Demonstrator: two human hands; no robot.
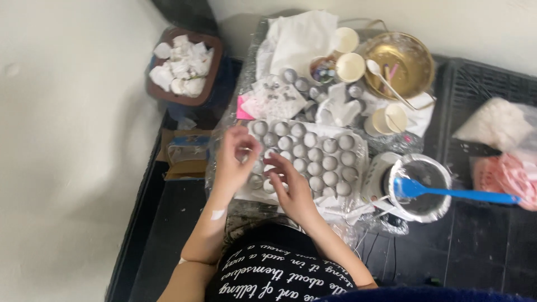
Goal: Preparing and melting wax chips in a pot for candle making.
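Note:
A white tray holds several rows of small round silver cups. My left hand hovers over the tray's left edge, its fingers curled around one small silver cup. My right hand lies on the tray's near-left part, fingertips touching a cup there. Motion blur hides whether it grips that cup. A white smear marks my left forearm.
A foil-lined pot with a blue spatula stands to the right of the tray. Behind are a gold bowl with a spoon, paper cups, white paper and loose silver cups. A bin of crumpled tissues is back left. Plastic bags lie right.

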